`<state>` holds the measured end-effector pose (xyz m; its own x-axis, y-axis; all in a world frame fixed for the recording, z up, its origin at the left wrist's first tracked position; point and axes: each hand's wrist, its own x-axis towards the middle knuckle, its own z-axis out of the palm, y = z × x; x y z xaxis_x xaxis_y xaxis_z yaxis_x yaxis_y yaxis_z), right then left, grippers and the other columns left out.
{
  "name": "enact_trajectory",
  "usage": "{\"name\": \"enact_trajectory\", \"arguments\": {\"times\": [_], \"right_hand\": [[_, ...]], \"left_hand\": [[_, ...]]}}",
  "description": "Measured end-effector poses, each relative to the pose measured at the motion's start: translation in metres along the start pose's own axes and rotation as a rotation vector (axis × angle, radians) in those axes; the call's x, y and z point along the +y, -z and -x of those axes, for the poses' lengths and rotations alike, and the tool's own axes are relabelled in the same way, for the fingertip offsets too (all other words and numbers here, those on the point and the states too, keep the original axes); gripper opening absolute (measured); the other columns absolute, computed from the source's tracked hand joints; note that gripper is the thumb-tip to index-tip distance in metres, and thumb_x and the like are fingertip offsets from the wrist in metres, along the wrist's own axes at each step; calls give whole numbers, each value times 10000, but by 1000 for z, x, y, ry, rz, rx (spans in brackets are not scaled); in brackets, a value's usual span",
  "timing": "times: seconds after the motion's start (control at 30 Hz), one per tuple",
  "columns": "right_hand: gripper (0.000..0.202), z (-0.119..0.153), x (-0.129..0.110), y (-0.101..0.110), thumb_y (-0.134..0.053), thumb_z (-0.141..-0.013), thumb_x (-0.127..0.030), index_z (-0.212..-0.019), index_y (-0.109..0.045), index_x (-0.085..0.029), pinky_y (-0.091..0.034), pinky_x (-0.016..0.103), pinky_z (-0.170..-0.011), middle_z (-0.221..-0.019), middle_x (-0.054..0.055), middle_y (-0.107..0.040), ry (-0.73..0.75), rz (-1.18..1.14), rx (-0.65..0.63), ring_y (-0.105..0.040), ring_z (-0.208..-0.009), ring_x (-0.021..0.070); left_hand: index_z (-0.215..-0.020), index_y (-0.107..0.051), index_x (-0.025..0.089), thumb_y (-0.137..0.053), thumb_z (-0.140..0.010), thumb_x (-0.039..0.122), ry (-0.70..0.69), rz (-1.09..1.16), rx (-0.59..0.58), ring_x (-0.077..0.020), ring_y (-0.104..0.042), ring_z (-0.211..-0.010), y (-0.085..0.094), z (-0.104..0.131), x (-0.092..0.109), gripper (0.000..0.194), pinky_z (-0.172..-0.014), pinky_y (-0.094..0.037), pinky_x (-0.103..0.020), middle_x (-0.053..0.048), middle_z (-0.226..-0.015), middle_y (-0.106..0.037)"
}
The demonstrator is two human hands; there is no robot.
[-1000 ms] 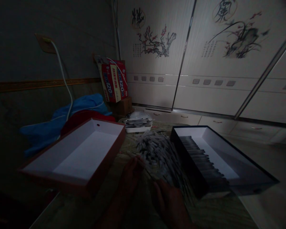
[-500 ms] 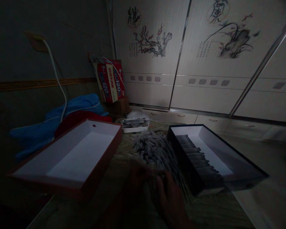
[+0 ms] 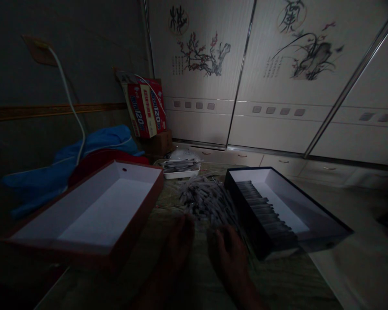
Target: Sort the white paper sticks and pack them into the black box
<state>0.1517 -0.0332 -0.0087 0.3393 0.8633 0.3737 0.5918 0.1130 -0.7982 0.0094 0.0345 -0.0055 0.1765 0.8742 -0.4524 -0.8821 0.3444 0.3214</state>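
My left hand [image 3: 180,241] is over the near middle of the table [image 3: 194,284], dark and blurred, its fingers bent inward. To its right, apart from it, my right hand [image 3: 229,254] has curled fingers; whatever they hold is too dark to make out. Just beyond both hands lies a loose pile of thin, greyish pen-like sticks [image 3: 207,198], some with dark ends. A black box [image 3: 250,219] with a white inside stands right of the pile. Along its left side runs a row of similar pen-like sticks [image 3: 268,211].
A red-brown box [image 3: 139,219] with a bare white inside stands at left. Behind the pile, a white tray [image 3: 183,174] holds more sticks. Blue cloth [image 3: 97,140] and a red item [image 3: 106,160] lie beyond the red-brown box. A printed carton [image 3: 145,107] stands before the cupboards [image 3: 194,120].
My hands were close together near the pile; now they are apart, the left one shifted left. The view has turned slightly right.
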Motion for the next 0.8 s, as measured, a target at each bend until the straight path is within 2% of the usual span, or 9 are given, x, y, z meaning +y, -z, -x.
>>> {"name": "enact_trajectory", "arguments": {"times": [0.1,0.23,0.43,0.63,0.8], "right_hand": [[207,-7,-1,0,-432,-840,-317,-829,-584,-177,-425,258,-648,-782,49,-605,111,78,-4,-564,-723,173],[131,-28,-12,0,-457,-783,-183,-819,-584,-179,-416,254,-653,-805,58,-595,166,285,-128,-557,-748,178],[174,-70,-22,-22,-489,-727,-92,-827,-598,-185,-374,261,-664,-847,73,-599,265,705,-217,-550,-785,192],[171,-86,-15,-44,-474,-749,-74,-831,-606,-147,-352,303,-692,-842,123,-600,296,767,-227,-537,-812,227],[176,-79,-12,-42,-467,-741,-68,-840,-584,-155,-354,288,-702,-863,108,-604,313,732,-250,-534,-836,220]], "left_hand": [[-711,-617,119,-421,-827,28,4,14,-14,-120,-660,-598,-1,1,-1,245,-583,-543,-220,-36,-655,-692],[-696,-596,133,-461,-821,76,-12,-42,-83,-148,-655,-583,1,-3,-1,192,-564,-537,-261,-29,-626,-677],[-699,-580,135,-479,-815,103,-38,-105,-132,-158,-652,-614,2,-4,1,157,-605,-527,-286,-37,-647,-669],[-703,-584,133,-519,-798,127,-44,-146,-136,-153,-642,-604,1,-2,0,115,-602,-507,-269,-36,-648,-665],[-699,-580,134,-534,-789,130,-58,-134,-100,-147,-636,-595,3,-6,1,102,-601,-498,-264,-32,-633,-657]]}}
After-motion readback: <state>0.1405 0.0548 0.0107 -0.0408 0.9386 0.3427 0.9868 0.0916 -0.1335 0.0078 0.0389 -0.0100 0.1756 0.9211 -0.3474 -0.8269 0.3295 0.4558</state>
